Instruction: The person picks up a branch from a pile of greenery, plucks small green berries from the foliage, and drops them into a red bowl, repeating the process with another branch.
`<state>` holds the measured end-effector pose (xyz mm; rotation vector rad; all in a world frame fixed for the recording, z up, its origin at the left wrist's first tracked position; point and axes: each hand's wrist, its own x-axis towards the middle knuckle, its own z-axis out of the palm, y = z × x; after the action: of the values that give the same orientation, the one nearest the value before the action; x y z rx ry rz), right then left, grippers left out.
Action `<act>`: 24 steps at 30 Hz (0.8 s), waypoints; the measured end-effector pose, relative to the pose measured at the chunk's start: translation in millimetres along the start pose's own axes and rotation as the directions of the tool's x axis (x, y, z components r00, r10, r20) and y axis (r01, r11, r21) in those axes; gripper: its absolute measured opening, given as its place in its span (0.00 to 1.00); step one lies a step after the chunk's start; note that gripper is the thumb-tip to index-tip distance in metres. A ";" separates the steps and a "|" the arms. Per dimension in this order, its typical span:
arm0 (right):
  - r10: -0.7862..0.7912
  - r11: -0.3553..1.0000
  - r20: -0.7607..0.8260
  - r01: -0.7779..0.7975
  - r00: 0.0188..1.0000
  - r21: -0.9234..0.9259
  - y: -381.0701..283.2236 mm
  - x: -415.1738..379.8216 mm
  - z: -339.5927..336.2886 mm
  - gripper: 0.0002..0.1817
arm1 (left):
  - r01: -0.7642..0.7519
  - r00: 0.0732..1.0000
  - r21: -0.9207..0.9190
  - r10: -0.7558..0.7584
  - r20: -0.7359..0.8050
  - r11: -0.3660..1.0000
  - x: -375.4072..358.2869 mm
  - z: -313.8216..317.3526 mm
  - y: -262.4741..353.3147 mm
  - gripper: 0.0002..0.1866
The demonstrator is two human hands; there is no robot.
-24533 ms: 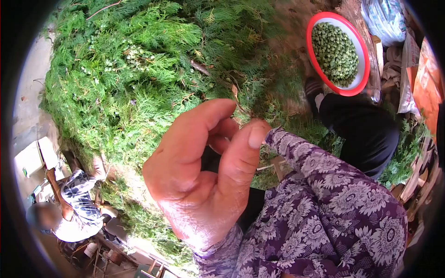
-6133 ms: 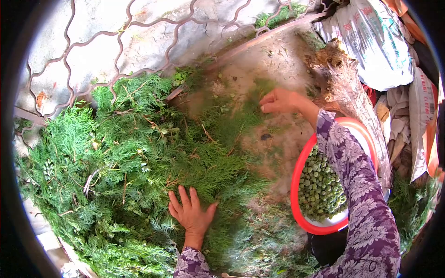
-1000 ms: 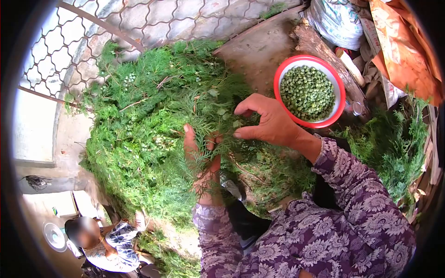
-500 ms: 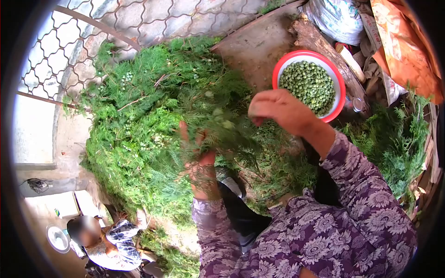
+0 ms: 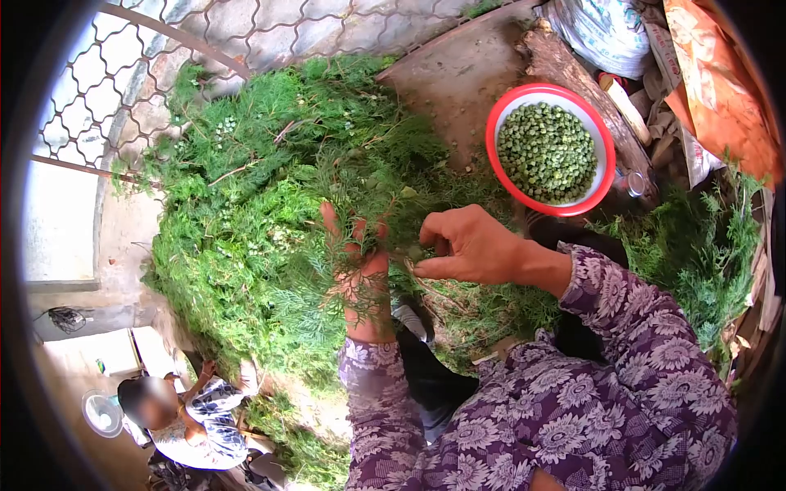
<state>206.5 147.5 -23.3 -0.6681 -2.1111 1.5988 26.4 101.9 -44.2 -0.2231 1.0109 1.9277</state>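
A leafy green branch (image 5: pixel 327 282) lies across my left hand (image 5: pixel 360 266), whose fingers are curled around it and partly hidden by the foliage. Just to its right, my right hand (image 5: pixel 475 245) is at the branch's edge, thumb and fingers bent toward each other. Whether anything small sits between those fingertips is too unclear to tell. Beyond my right hand stands a red-rimmed white basin (image 5: pixel 606 176) holding many small green cones (image 5: pixel 544 151).
A large heap of green branches (image 5: pixel 221 262) spreads at the left, with more foliage (image 5: pixel 696 254) at the right. A log (image 5: pixel 565 61), a white sack (image 5: pixel 602 37) and an orange sheet (image 5: pixel 716 74) lie at upper right. Another person (image 5: pixel 196 425) sits at lower left.
My right hand has moved down and left, from near the basin to the branch, and its thumb now shows. My left hand still holds the branch, raised slightly differently.
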 end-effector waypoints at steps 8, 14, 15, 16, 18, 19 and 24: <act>-0.226 0.931 -0.158 0.165 0.961 -0.326 4.8 6.8 11.4 0.16 | 0.186 0.958 -0.092 -0.160 0.238 0.978 9.4 -13.5 3.0 0.17; -0.181 0.975 0.100 0.166 0.978 0.145 -2.6 2.7 12.8 0.07 | 0.006 0.977 -0.047 0.004 0.212 0.999 22.1 -28.7 5.6 0.20; -0.184 0.975 0.104 0.168 0.977 0.144 -6.3 0.0 10.7 0.07 | 0.044 0.998 0.002 -0.044 0.039 0.999 22.9 -25.3 10.9 0.21; -0.083 0.945 0.222 0.006 0.971 0.327 -10.8 -3.3 6.6 0.06 | 0.038 0.998 -0.003 -0.038 0.039 0.999 13.7 -15.4 11.5 0.21; -0.007 0.860 0.347 -0.171 0.938 0.481 -21.7 -7.8 -4.4 0.06 | -0.091 0.968 0.104 0.113 -0.225 0.990 -8.7 6.4 9.7 0.23; 0.036 0.792 0.307 -0.214 0.951 0.572 -28.4 -6.3 -14.3 0.08 | 0.101 0.995 -0.007 -0.100 0.023 0.995 16.9 -26.0 17.8 0.25; 0.072 0.576 0.118 -0.138 0.990 0.806 -3.4 5.0 -43.9 0.11 | -0.005 0.993 0.055 0.012 -0.117 0.998 -2.5 -6.8 11.0 0.21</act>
<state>227.6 183.4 -8.4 -0.3955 -1.1085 2.4078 17.5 92.7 -41.1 -0.3040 1.1413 1.9102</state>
